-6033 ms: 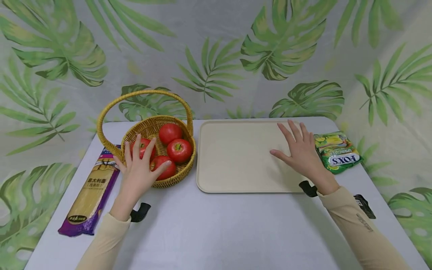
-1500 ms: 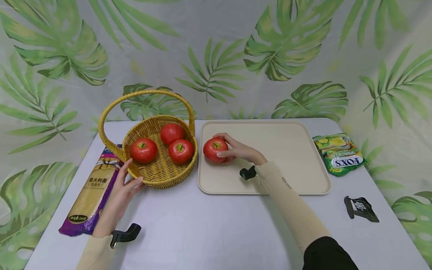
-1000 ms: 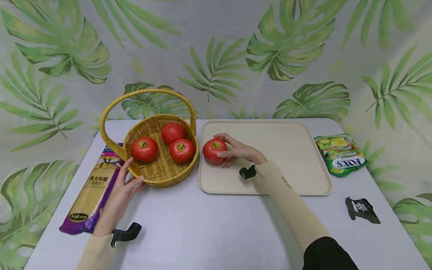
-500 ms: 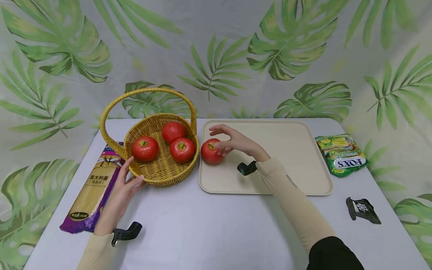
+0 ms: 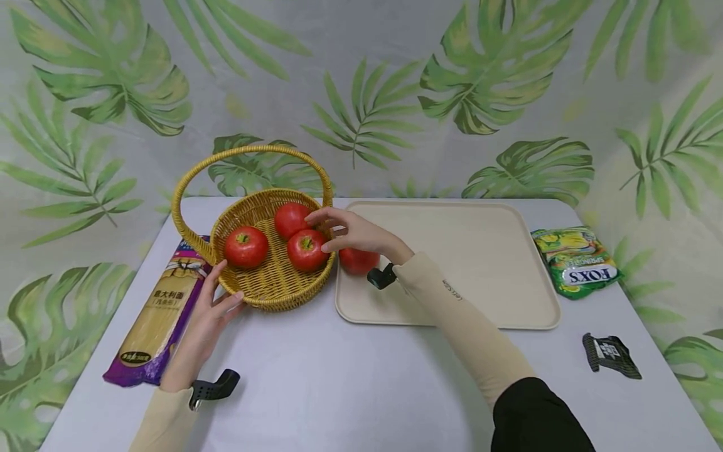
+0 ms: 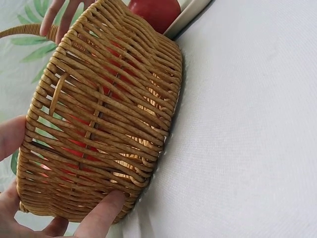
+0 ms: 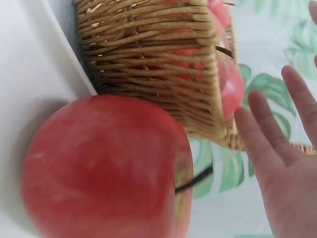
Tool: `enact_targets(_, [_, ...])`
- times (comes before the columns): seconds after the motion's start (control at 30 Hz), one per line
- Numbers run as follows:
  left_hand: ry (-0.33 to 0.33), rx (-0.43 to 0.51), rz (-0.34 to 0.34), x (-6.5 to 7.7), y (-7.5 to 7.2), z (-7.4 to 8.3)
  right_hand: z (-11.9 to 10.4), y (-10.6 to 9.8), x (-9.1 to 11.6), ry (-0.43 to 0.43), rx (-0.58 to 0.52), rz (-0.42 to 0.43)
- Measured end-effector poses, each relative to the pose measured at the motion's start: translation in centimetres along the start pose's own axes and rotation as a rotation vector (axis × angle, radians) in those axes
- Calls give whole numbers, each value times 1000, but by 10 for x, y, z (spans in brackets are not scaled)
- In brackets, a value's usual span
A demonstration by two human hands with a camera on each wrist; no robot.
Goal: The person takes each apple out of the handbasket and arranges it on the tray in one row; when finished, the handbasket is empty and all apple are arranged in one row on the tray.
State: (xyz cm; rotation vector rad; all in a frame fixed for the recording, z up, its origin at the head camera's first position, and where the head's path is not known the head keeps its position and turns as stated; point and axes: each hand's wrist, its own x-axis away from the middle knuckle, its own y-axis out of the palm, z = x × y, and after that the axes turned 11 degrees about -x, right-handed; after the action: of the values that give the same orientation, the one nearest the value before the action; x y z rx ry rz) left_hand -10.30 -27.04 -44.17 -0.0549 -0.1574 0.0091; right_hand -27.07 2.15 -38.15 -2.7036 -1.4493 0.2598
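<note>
A yellow wicker basket (image 5: 285, 301) with a tall handle holds three red apples, one at the left (image 5: 246, 247), one at the back (image 5: 290, 218) and one at front right (image 5: 305, 252). My left hand (image 5: 204, 317) holds the basket's near left side; thumb and fingers spread around the wall in the left wrist view. My right hand (image 5: 361, 233) hovers over the basket's right rim, fingers parted and loosely bent around the two right apples, holding nothing. Beneath its wrist, another apple (image 5: 356, 262) sits on the beige tray (image 5: 452, 263), partly hidden by the hand.
A purple-ended spaghetti pack (image 5: 160, 314) lies left of the basket, beside my left forearm. Right of the tray is a green FOX'S bag (image 5: 576, 262). A small black packet (image 5: 610, 356) lies nearer on the white table (image 5: 339, 383).
Six seconds ago all the apples shown were in the basket and both hands were raised. Since then my right hand has let go of one apple on the tray and moved left over the basket.
</note>
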Motion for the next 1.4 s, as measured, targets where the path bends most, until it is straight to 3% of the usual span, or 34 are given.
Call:
enact_targets(0.17, [-3, -4, 4, 0, 0, 0, 4, 10, -17, 62, 149, -49])
enact_targets(0.5, [-12, -22, 11, -1, 0, 0, 5, 29, -35, 149, 555, -141])
enact_targets(0.73, [7, -18, 9, -1, 1, -1, 5, 37, -37, 221, 715, -166])
enact_targets(0.9, [9, -22, 11, -1, 1, -1, 13, 45, -36, 227, 828, -152])
enact_targets(1.17, [2, -39, 15, -1, 1, -1, 17, 48, -34, 162, 794, -84])
enact_targets(1.4, [2, -41, 20, 0, 2, 0, 12, 45, -31, 78, 628, -39])
